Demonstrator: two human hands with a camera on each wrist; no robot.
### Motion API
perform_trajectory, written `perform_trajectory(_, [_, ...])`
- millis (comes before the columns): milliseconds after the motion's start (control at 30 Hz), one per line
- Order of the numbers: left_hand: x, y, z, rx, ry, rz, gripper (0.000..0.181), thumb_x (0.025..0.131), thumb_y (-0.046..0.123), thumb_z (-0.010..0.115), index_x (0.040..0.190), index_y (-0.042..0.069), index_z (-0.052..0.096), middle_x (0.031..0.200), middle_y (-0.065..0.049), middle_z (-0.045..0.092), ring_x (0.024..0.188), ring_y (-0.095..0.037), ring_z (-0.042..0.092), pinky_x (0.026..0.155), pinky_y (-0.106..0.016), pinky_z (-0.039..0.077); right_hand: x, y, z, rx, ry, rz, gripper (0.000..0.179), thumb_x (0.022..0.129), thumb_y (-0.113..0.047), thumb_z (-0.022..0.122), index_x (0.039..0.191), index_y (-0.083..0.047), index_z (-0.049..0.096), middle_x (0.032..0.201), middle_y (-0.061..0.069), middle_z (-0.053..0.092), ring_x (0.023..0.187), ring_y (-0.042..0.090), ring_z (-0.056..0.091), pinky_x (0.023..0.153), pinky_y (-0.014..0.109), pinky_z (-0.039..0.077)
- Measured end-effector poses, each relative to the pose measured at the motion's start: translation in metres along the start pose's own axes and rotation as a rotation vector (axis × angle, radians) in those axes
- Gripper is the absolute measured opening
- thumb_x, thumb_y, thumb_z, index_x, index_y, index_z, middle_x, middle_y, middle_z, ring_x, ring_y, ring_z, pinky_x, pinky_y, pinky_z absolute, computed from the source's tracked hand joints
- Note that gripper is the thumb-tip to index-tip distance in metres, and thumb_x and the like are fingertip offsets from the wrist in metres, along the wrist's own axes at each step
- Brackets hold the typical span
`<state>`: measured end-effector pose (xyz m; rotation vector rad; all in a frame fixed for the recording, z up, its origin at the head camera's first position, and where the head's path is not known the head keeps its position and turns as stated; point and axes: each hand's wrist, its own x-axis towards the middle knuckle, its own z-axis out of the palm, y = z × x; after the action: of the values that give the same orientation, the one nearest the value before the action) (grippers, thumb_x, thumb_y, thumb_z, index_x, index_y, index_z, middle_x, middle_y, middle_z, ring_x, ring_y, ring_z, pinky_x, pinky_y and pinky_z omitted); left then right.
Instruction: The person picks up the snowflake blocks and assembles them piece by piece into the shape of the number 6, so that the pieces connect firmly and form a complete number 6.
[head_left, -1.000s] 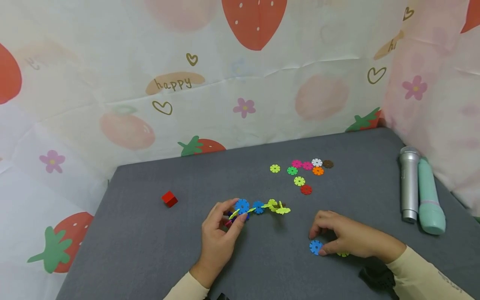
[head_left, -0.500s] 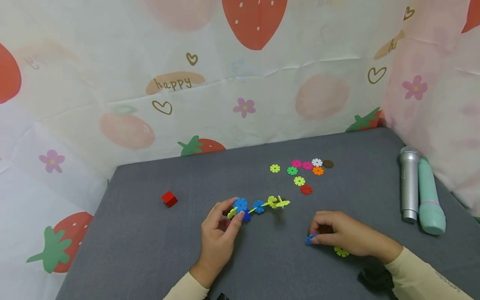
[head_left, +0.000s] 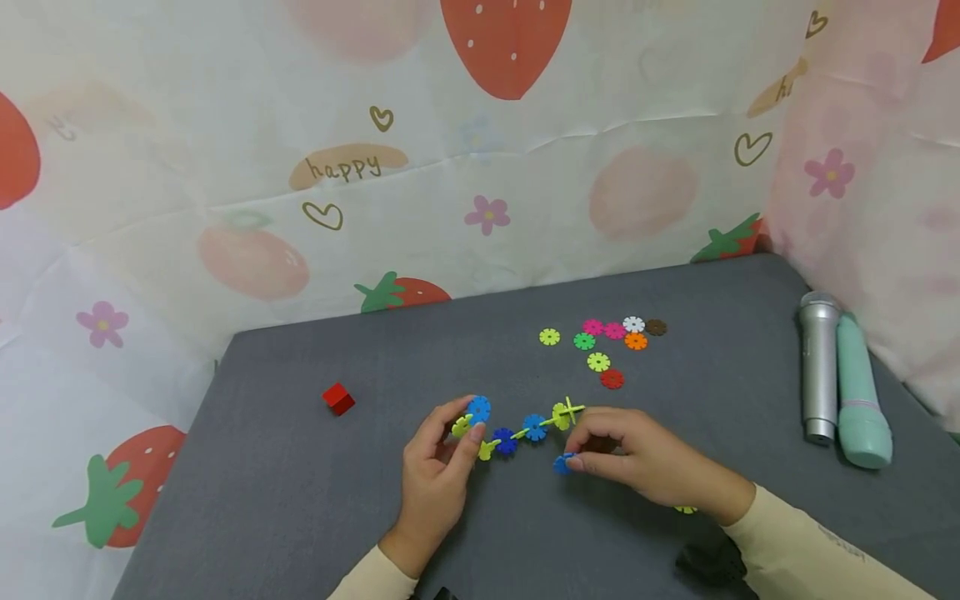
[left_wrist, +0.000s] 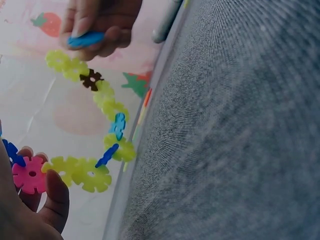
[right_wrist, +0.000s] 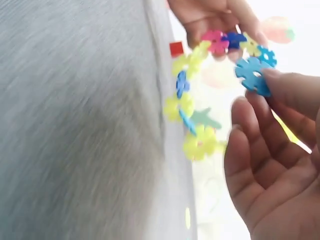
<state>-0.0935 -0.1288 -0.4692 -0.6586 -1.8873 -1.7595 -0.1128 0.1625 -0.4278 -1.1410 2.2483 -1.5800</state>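
Observation:
A curved chain of interlocking snowflake discs [head_left: 535, 427], mostly yellow-green with blue, pink and brown ones, hangs above the table. My left hand [head_left: 437, 492] pinches one end of it between thumb and fingers; the left wrist view shows a pink disc [left_wrist: 31, 175] at the grip. My right hand [head_left: 652, 458] pinches a loose light-blue disc [right_wrist: 252, 75] by its edge, close to the chain's far end but apart from it. A yellow-green disc [head_left: 686, 509] lies on the table, partly hidden under the right wrist.
Several loose discs, among them a red disc [head_left: 612, 379] and a white disc [head_left: 633, 324], lie at the back of the grey table [head_left: 285, 483]. A red cube [head_left: 339, 399] sits to the left. A silver microphone [head_left: 818, 367] and a mint-green microphone [head_left: 861, 400] lie at the right edge.
My right hand has picked the light-blue disc up off the table and carried it left toward the chain. The chain has swung and spread to the right; the left hand barely moved.

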Motion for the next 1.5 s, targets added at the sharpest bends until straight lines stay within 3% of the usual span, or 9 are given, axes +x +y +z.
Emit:
perform_trajectory(300, [-0.001,-0.003,0.000,-0.019,-0.051,0.034,0.040,0.100,-0.014,0.070,0.139,-0.003,0.067,0.119,-0.018,0.069,0.098,-0.023,0.065,0.072,-0.024,0.060,0.025,-0.012,0.012,0.068,0.154,0.038,0.009,0.102,-0.004,0.077,0.105,-0.012,0.077,0.099,0.000,0.069,0.088,0.028,0.071,0.077,0.034,0.061])
perform_trajectory(600, [0.000,0.000,0.000,0.006,-0.109,0.057,0.043,0.099,-0.013,0.071,0.139,0.000,0.069,0.112,-0.013,0.070,0.095,-0.021,0.064,0.068,-0.027,0.061,0.040,-0.015,0.022,0.045,0.274,-0.013,0.013,0.103,-0.001,0.075,0.109,-0.012,0.081,0.098,0.001,0.066,0.077,0.026,0.066,0.071,0.033,0.059])
perform_trajectory(1133, [0.000,0.003,0.000,0.071,-0.121,0.064,0.039,0.100,-0.011,0.070,0.138,-0.002,0.070,0.109,-0.009,0.069,0.081,-0.020,0.062,0.065,-0.026,0.057,0.050,-0.019,0.026,0.015,0.278,-0.058,0.014,0.102,-0.001,0.077,0.106,-0.013,0.082,0.092,-0.002,0.067,0.074,0.022,0.063,0.066,0.032,0.057])
perform_trajectory(1333, [0.000,0.005,0.001,0.093,-0.166,0.052,0.043,0.103,-0.016,0.062,0.143,-0.001,0.065,0.113,-0.014,0.067,0.085,-0.026,0.062,0.071,-0.026,0.056,0.055,-0.020,0.029,0.001,0.299,-0.127,0.016,0.100,0.004,0.076,0.108,-0.009,0.083,0.090,0.001,0.068,0.075,0.023,0.065,0.065,0.030,0.057])
perform_trajectory(1500, [-0.002,0.004,0.002,0.149,-0.214,0.062,0.044,0.103,-0.017,0.060,0.143,0.000,0.062,0.109,-0.012,0.064,0.088,-0.023,0.059,0.072,-0.029,0.052,0.058,-0.023,0.029,-0.022,0.291,-0.119,0.014,0.100,0.001,0.078,0.104,-0.010,0.084,0.088,-0.003,0.068,0.073,0.022,0.065,0.064,0.030,0.056])
